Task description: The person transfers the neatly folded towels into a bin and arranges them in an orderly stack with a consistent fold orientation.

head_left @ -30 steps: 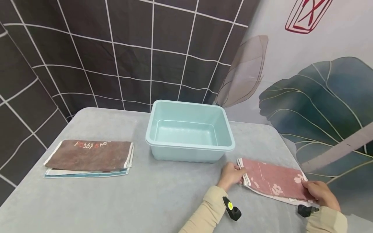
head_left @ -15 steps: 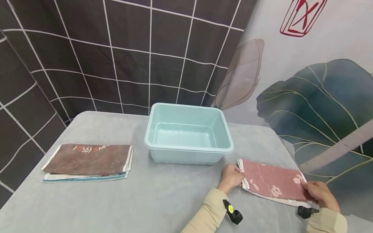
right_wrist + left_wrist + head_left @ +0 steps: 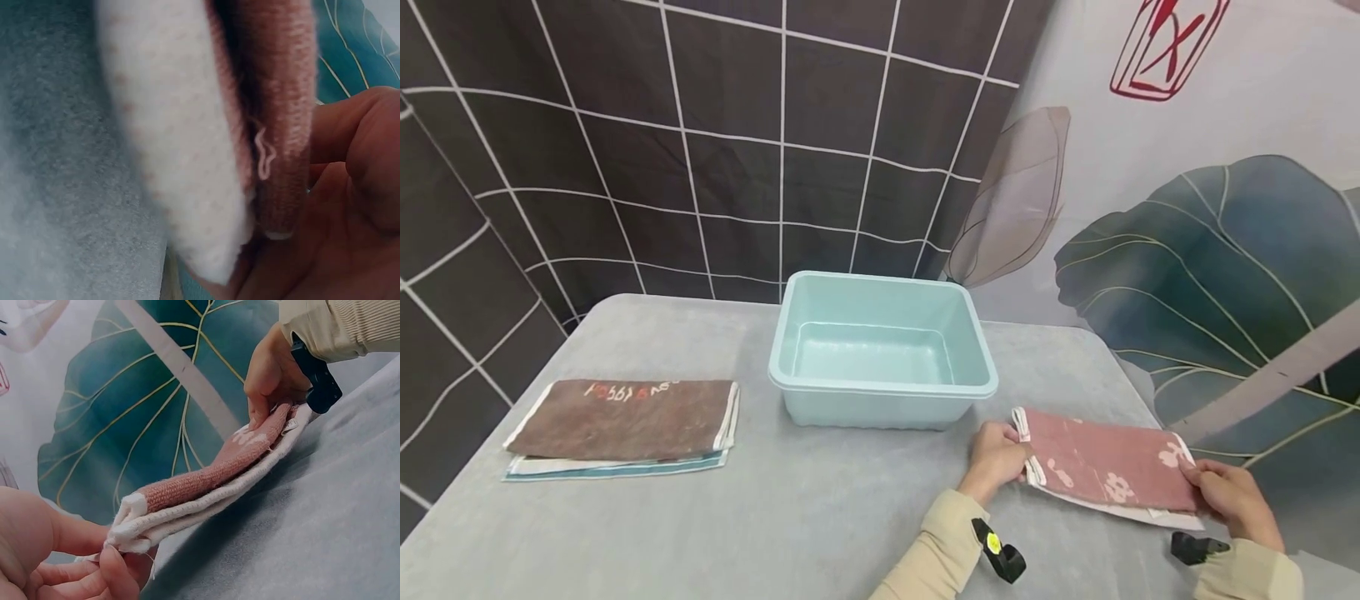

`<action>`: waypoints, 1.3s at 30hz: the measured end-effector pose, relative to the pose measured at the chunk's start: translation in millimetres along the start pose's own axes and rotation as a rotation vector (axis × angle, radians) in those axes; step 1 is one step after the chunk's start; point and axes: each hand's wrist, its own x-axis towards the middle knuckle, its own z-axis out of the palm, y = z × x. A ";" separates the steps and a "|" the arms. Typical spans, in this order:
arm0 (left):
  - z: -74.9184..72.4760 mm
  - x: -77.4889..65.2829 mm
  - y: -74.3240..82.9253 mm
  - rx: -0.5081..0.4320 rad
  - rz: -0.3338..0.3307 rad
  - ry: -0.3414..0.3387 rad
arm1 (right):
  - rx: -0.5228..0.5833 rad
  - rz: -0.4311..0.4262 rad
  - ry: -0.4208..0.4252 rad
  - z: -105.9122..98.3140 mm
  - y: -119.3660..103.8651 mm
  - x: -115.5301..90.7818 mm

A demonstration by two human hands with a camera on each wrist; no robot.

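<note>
A folded pink towel (image 3: 1105, 458) with white flowers and a white edge lies at the right of the table. My left hand (image 3: 995, 458) pinches its left white edge; in the left wrist view the thumb and fingers (image 3: 119, 575) close on the layered corner. At the other end, my right hand (image 3: 1234, 500) grips the towel's right side, thumb on top. The right wrist view shows the towel's folded layers (image 3: 281, 125) close up against the palm, and some fingers are hidden behind them.
A light blue plastic basin (image 3: 883, 408) stands near the back middle of the grey table (image 3: 760, 533). A folded brown towel (image 3: 625, 421) with lettering lies at the left, over a white one with a blue border (image 3: 617, 472). A dark gridded curtain (image 3: 722, 150) hangs behind.
The head view has shifted slightly, so the scene sits a little lower. Both hands keep hold of the pink towel, whose right end is slightly raised.
</note>
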 end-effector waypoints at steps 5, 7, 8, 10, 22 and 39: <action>0.5 -0.5 3.0 -0.031 0.005 -0.010 | 0.009 -0.010 0.005 -4.3 -1.7 -1.6; 0.3 -0.8 4.1 -0.056 0.006 -0.008 | 0.019 -0.007 0.005 -4.6 -2.6 -1.9; 0.2 -1.0 4.8 -0.067 0.010 -0.007 | 0.024 -0.006 0.010 -4.6 -3.4 -2.0; 0.1 -1.4 6.1 -0.099 0.022 -0.012 | 0.031 -0.021 0.033 -4.2 -5.1 -2.2; -3.6 -0.7 11.6 -0.189 0.075 -0.013 | -0.022 -0.093 0.137 -3.1 -16.3 -10.4; -4.0 -6.5 26.1 -0.312 0.054 -0.037 | -0.094 -0.084 0.286 -1.5 -27.5 -15.8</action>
